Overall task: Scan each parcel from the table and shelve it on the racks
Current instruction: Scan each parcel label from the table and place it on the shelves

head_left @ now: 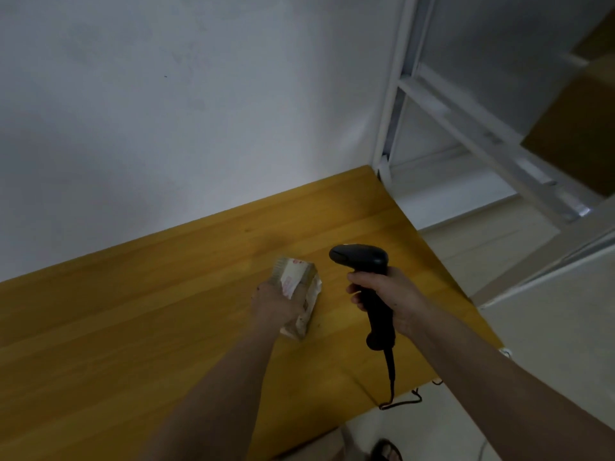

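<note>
Left hand point(273, 302) gripped a small parcel point(297, 296) over the table point(133, 327), right hand point(387, 299) — fingers wrapped — held the scanner point(364, 277)

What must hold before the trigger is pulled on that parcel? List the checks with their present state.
1. Scanner held firm in the right hand: ok, fingers wrap the handle.
2. Parcel steadied by the left hand: ok, it is gripped over the table.
3. Label faces up: ok, a white label shows on top.
4. Scanner head aimed at the label: cannot tell, the head points left, towards the parcel's side.
5. Barcode readable: cannot tell, too blurred.
6. Free rack shelf nearby: ok.
</note>
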The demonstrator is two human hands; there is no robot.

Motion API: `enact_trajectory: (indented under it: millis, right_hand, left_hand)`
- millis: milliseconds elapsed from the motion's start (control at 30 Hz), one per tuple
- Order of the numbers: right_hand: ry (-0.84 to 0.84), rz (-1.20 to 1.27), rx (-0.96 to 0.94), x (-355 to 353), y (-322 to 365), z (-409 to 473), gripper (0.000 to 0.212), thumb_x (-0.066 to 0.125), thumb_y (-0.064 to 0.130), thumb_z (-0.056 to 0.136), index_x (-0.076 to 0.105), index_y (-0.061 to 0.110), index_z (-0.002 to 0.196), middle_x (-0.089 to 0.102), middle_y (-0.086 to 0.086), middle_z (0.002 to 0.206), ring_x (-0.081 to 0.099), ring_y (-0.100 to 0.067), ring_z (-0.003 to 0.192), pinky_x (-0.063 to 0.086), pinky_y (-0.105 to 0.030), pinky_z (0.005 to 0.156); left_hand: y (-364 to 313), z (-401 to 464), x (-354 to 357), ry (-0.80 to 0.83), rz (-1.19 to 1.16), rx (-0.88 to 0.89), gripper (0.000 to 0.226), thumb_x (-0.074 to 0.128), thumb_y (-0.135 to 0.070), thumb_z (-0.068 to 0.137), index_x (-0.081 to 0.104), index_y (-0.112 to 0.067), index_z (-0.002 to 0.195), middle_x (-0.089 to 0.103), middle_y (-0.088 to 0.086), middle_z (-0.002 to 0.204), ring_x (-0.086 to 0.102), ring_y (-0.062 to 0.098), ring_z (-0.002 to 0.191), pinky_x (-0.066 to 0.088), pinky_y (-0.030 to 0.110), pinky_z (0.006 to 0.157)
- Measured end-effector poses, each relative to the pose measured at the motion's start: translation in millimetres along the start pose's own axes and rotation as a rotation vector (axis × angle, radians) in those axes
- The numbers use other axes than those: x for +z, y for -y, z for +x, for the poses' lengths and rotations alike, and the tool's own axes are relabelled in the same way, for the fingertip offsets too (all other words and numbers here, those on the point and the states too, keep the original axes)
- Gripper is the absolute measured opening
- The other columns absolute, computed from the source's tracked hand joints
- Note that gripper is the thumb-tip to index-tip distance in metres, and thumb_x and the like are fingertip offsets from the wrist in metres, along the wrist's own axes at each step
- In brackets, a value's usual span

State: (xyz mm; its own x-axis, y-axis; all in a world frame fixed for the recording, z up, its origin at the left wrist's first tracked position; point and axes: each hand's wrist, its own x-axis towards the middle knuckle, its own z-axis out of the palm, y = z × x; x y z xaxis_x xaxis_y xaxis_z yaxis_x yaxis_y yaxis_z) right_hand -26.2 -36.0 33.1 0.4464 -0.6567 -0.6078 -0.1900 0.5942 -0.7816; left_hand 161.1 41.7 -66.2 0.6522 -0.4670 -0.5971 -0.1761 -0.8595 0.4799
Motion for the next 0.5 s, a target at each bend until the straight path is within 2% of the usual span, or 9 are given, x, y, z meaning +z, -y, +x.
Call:
enact_trajectory:
  millis: [33, 67, 200, 267, 367, 433, 500]
  right_hand:
    - [-0.005, 0.002, -0.007, -1.9, 0.5, -2.4, 0.018, 0.071, 0.007, 0.085, 0.065, 0.001, 0.101, 0.068, -0.011, 0.072, 0.061, -0.020, 0.059, 0.050, -0.030, 0.056]
    - [-0.011, 0.007, -0.016, -3.8, 1.3, -4.9, 0.016, 0.071, 0.007, 0.084, 0.066, 0.001, 0.099, 0.068, -0.011, 0.071, 0.060, -0.020, 0.059, 0.050, -0.030, 0.057]
    - [-0.004, 0.004, -0.080, -9.9, 4.7, -19.0, 0.013, 0.070, 0.008, 0.084, 0.067, 0.005, 0.097, 0.068, -0.009, 0.068, 0.059, -0.019, 0.058, 0.049, -0.029, 0.056]
    - [0.016, -0.029, -0.131, -12.8, 7.2, -28.0, 0.015, 0.071, 0.012, 0.085, 0.067, 0.011, 0.099, 0.068, -0.008, 0.068, 0.059, -0.019, 0.057, 0.049, -0.028, 0.055]
    - [0.016, -0.111, -0.224, -15.3, 13.0, -41.6, 0.012, 0.071, 0.017, 0.086, 0.067, 0.016, 0.097, 0.068, -0.005, 0.066, 0.062, -0.016, 0.056, 0.050, -0.024, 0.053]
    - [0.006, -0.167, -0.288, -15.1, 18.1, -49.3, 0.009, 0.071, 0.019, 0.086, 0.068, 0.017, 0.094, 0.069, -0.001, 0.063, 0.063, -0.012, 0.054, 0.050, -0.019, 0.051]
    - [0.013, -0.213, -0.350, -13.7, 23.2, -56.5, 0.006, 0.070, 0.019, 0.086, 0.068, 0.016, 0.091, 0.069, 0.001, 0.062, 0.063, -0.009, 0.054, 0.050, -0.017, 0.051]
  left_hand:
    - [-2.0, -3.0, -2.0, 0.060, -0.191, 0.010, 0.045, 0.088, -0.015, 0.065, 0.057, -0.013, 0.098, 0.060, 0.007, 0.107, 0.061, 0.016, 0.085, 0.053, 0.032, 0.076]
    - [-4.3, -7.3, -4.2, 0.130, -0.368, 0.004, 0.039, 0.087, -0.009, 0.066, 0.059, -0.014, 0.092, 0.065, 0.005, 0.100, 0.062, 0.014, 0.076, 0.054, 0.030, 0.070]
    - [-13.9, -20.7, -16.0, 0.312, -0.747, 0.023, 0.051, 0.082, 0.008, 0.064, 0.061, -0.009, 0.108, 0.071, 0.010, 0.110, 0.068, 0.024, 0.092, 0.057, 0.033, 0.068]
    - [-20.0, -26.0, -25.9, 0.352, -0.854, 0.063, 0.062, 0.079, 0.011, 0.063, 0.058, -0.008, 0.118, 0.070, 0.008, 0.114, 0.067, 0.023, 0.098, 0.057, 0.032, 0.069]
    - [-29.1, -32.8, -40.5, 0.379, -0.937, 0.121, 0.070, 0.076, 0.015, 0.063, 0.054, -0.008, 0.125, 0.065, 0.011, 0.122, 0.064, 0.029, 0.108, 0.057, 0.043, 0.081]
    - [-34.3, -37.5, -49.9, 0.382, -0.970, 0.141, 0.070, 0.075, 0.016, 0.063, 0.053, -0.009, 0.124, 0.063, 0.011, 0.126, 0.063, 0.030, 0.109, 0.058, 0.042, 0.074]
    - [-38.4, -41.2, -57.3, 0.374, -0.962, 0.170, 0.071, 0.073, 0.018, 0.066, 0.052, -0.009, 0.128, 0.060, 0.010, 0.129, 0.061, 0.031, 0.112, 0.056, 0.043, 0.076]
